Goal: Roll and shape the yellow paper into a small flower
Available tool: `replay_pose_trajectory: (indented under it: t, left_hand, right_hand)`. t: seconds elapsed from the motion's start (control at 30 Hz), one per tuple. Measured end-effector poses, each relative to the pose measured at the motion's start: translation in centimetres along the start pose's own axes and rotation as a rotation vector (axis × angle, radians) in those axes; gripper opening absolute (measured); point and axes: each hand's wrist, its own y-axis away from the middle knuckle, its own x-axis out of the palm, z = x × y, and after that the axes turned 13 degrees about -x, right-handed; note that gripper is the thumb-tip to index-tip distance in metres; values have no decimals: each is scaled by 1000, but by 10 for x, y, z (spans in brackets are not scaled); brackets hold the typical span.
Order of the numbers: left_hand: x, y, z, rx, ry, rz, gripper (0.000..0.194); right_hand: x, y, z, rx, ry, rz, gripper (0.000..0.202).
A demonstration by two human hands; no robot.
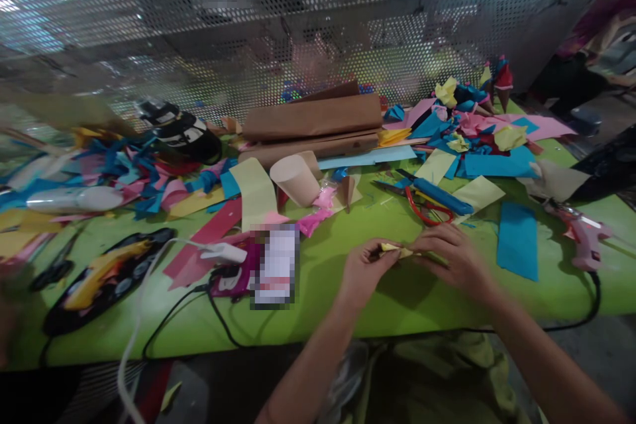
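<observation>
A small yellow paper piece (395,249) is pinched between my two hands above the green table (328,298). My left hand (365,268) has its fingers closed round the piece's left end. My right hand (450,253) holds the right end between thumb and fingers, its other fingers bent together. Just beyond the hands lie red-handled scissors (428,209) and a blue cutter (442,195). A blue paper rectangle (517,240) rests flat to the right of my right hand.
A pink glue gun (581,235) with a black cable stands at the right. Brown paper rolls (313,120) lie at the back. Left are a phone (275,265), a white cable (136,318), a black pouch (106,278) and coloured paper scraps. Behind rises a perforated metal panel (308,20).
</observation>
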Motion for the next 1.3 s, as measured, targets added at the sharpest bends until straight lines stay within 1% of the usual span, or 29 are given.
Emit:
replay_pose_trajectory:
  t: [0.17,0.37,0.57,0.73,0.83,0.97,1.2,1.3]
  left_hand:
    - [-1,1,-1,-43,49,34,32]
    - [-1,2,1,17,22,58,29]
    - [-1,4,3,121,-112,58,29]
    - [-2,6,5,232,-287,53,30]
    - [-4,7,5,296,-383,70,29]
    - [-5,7,3,365,-506,60,29]
    - [-7,7,3,423,-638,57,29]
    - [-6,7,3,478,-664,53,28]
  right_hand:
    - [4,1,-2,-92,72,-69,15]
    - [6,3,-3,-95,85,-104,10]
    - [2,0,0,-10,14,-94,7]
    - [0,2,0,83,-65,-75,9]
    - [0,5,-1,127,-117,-66,8]
    - [-1,6,-1,196,-174,-37,7]
    - [-3,8,-3,293,-261,10,13]
    - [-3,9,-5,317,-278,21,15]
